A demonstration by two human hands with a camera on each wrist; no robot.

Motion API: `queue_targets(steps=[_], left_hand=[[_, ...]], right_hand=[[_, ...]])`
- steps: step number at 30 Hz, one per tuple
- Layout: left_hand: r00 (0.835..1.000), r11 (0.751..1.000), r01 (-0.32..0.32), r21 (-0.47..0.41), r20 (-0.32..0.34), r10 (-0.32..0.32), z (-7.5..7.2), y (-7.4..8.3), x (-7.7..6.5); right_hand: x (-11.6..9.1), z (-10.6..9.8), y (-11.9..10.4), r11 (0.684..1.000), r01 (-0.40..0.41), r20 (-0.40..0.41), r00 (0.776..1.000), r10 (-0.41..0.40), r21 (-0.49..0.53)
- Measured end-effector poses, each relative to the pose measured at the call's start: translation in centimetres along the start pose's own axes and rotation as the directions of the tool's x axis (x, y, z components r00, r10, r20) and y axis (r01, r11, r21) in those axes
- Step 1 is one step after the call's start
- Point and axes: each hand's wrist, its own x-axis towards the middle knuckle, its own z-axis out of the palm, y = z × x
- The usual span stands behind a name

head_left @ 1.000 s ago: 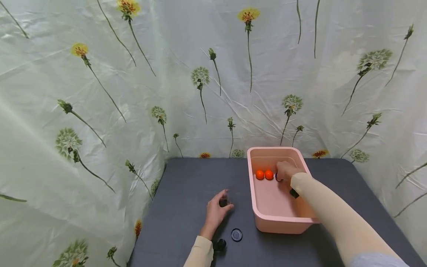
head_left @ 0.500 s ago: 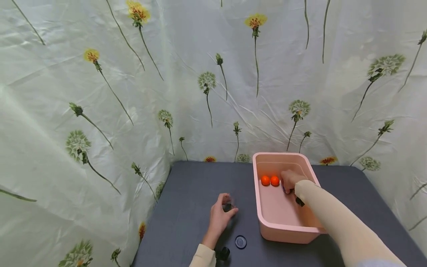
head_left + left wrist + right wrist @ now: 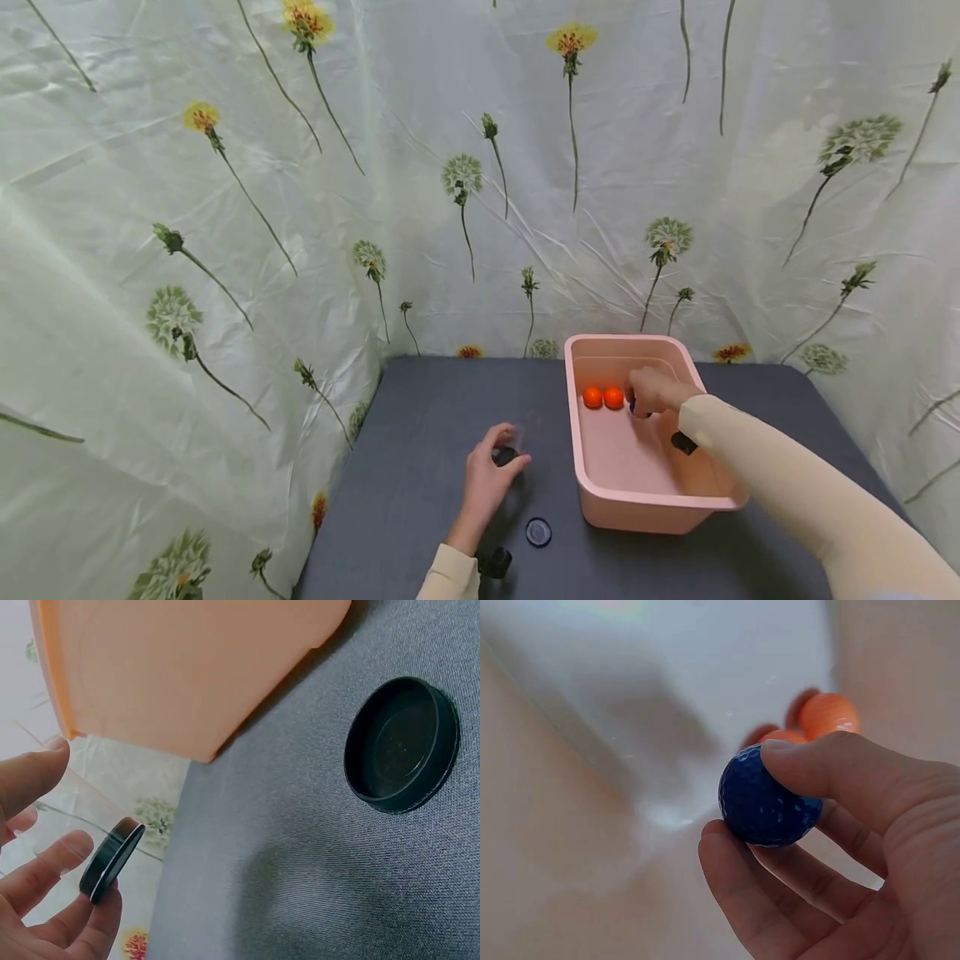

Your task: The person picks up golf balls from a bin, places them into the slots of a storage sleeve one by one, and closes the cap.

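Note:
My left hand point(image 3: 487, 479) holds a clear, see-through container above the dark table, thumb on one side and fingers on the other. The container's black round base point(image 3: 112, 859) shows between the fingers in the left wrist view. Its clear wall is faint. Inside the pink bin point(image 3: 660, 500), my right hand point(image 3: 654, 392) pinches a dark blue golf ball point(image 3: 769, 799) between thumb and fingertips. Two orange balls point(image 3: 603, 397) lie side by side in the bin, just left of that hand. A black round lid point(image 3: 409, 742) rests on the table, rim up, near my left wrist.
The bin stands on the right part of the dark grey table point(image 3: 442, 400), its high walls around my right hand. A flower-printed curtain point(image 3: 420, 200) hangs behind the table and along its left. Black wrist mounts point(image 3: 493, 562) sit at both wrists.
My right hand shifts slightly within the bin, the blue ball drawing a little away from the orange balls, then back beside them. My left hand keeps its hold on the container. The head view shifts slightly.

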Motion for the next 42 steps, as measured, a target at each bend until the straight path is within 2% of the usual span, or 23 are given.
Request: queue_targets(steps=[4, 11, 21, 27, 35, 42], left_hand=[[1.000, 1.000, -0.013, 0.008, -0.017, 0.013, -0.3, 0.5, -0.1], [0.997, 0.998, -0.064, -0.019, -0.035, 0.063, -0.5, 1.0, -0.6], [0.996, 0.996, -0.082, -0.024, -0.031, 0.081, -0.4, 2.0, -1.3], [0.994, 0.994, -0.108, -0.032, -0.026, 0.107, -0.3, 2.7, -1.6], [0.994, 0.993, -0.112, -0.033, -0.007, 0.112, -0.3, 3.2, -1.6], [0.994, 0.994, -0.106, -0.040, 0.008, 0.106, -0.2, 3.4, -1.7]], right_hand=[[-1.2, -1.3, -1.0, 0.999, 0.041, -0.035, 0.999, -0.041, -0.011], [-3.5, -3.2, -2.9, 0.983, 0.088, -0.098, 0.993, -0.073, 0.158], [-6.9, -4.7, -6.9, 0.959, 0.146, -0.233, 0.968, -0.089, 0.242], [-8.3, -4.5, -9.4, 0.910, 0.203, -0.292, 0.952, -0.096, 0.362], [-8.8, -3.1, -11.9, 0.882, 0.266, -0.354, 0.927, -0.124, 0.388], [-8.5, -2.0, -13.2, 0.826, 0.294, -0.362, 0.925, -0.118, 0.482]])
